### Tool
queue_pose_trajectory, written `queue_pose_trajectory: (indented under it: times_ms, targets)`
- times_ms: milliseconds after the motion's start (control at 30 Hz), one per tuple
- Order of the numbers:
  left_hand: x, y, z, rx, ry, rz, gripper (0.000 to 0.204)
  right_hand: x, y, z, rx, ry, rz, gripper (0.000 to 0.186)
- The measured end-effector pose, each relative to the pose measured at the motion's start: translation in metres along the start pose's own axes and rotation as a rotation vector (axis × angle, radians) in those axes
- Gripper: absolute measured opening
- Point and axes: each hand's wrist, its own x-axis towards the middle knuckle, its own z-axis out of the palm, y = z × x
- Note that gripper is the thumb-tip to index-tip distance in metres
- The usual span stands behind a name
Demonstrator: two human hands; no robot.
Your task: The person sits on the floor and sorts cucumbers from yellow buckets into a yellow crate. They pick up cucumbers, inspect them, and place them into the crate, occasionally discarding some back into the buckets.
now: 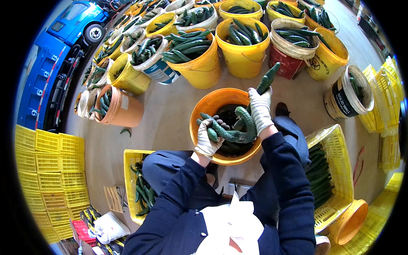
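Note:
Both my hands wear pale gloves with dark fingertips and are over an orange bucket (199, 106) between my knees. My left hand (207, 141) is closed around cucumbers; the end of one (212, 135) shows at its thumb. A large, strongly curved cucumber (242, 137) lies beside its fingers and bends up toward my right hand; whether either hand grips it I cannot tell. My right hand (260, 107) is closed on another cucumber (268, 77), whose dark end points up and away above the bucket's rim. More dark cucumbers (229, 112) lie inside the bucket, partly hidden.
Rows of buckets full of cucumbers, such as a yellow one (241, 55), stand ahead. Yellow crates of cucumbers flank me, left (138, 154) and right (340, 157). Crates (46, 165) are stacked far left, near a blue truck (74, 21). A loose cucumber (126, 132) lies on the floor.

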Motion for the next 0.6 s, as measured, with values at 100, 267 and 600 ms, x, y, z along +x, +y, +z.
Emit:
queue_pose_trajectory:
  times_ms: [100,267,600]
  targets:
    - [-0.016,0.017,0.034,-0.02,-0.014,0.072,0.023,0.007,-0.014,-0.008,0.036,-0.003,-0.008,0.062]
    - [-0.026,0.015,0.059,0.006,0.034,0.134,0.02,0.017,-0.004,-0.016,0.173,0.008,0.083,0.051]
    - [-0.037,-0.02,0.057,0.052,0.121,0.304,0.021,0.017,0.005,-0.013,0.27,0.082,0.142,0.046]
